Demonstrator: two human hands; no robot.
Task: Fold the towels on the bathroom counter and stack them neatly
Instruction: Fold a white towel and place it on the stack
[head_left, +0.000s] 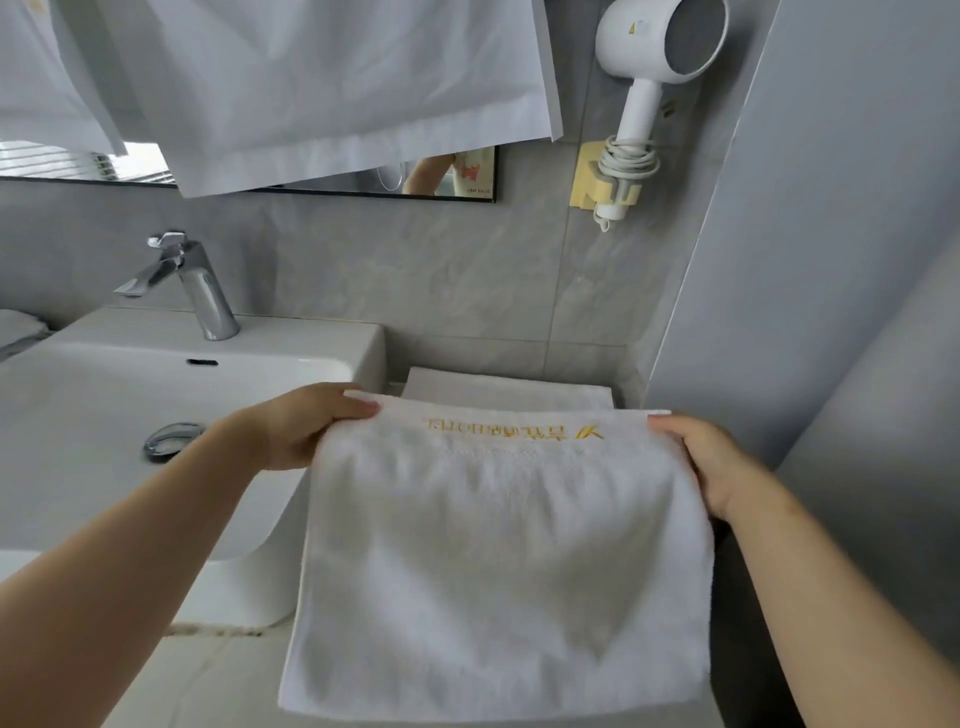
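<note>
Nearest you, one white towel hangs open in a single flat sheet in front of the desk, its lower edge loose and touching nothing you can make out. You hold it by its two top corners. Your left grip pinches the top left corner, thumb on the near face and fingers curled behind the cloth. Your right grip pinches the top right corner the same way, so the top edge runs taut and level between the two grips and the rest of the towel falls below them. One line of gold lettering sits just under that top edge and reads upside down from where you stand.

Left of the towel stands one white sink with one round chrome drain stopper in its bowl and one chrome faucet on its far rim.

Just beyond the held towel's top edge, to the right of the sink and against the far wall, one folded towel lies flat; you cannot tell whether more lie under it.

On the far wall, one white hair dryer hangs at the right in a yellowish holder, cord wound round its handle. Left of it, white cloths drape over one mirror.
</note>
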